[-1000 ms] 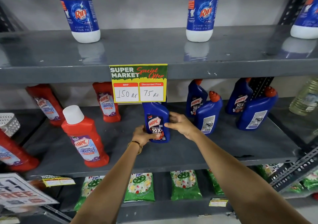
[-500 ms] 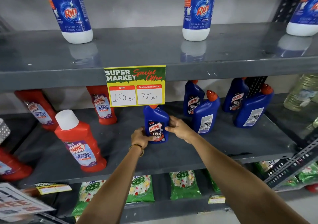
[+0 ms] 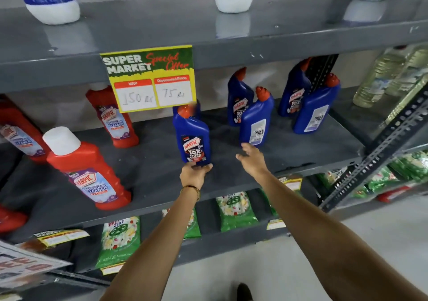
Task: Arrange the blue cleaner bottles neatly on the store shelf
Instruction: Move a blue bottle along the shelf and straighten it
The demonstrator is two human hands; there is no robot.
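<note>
Blue bottle standing on the middle shelf, my hands at its base.

I see my left hand (image 3: 194,173) loosely open, fingertips touching the foot of the upright blue bottle (image 3: 192,136) on the shelf (image 3: 152,173); my right hand (image 3: 251,158) is spread and empty, near a second bottle (image 3: 256,120), label turned away.

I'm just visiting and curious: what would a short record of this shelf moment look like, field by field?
Setting: grey metal store shelf
Blue cleaner bottles: five on the middle shelf
Nearest bottle: blue bottle, upright, label facing out
Left hand: at that bottle's base, fingers open
Right hand: open, empty, near the next blue bottle, which shows its back label
Sign: price card, 150 and 75
</note>
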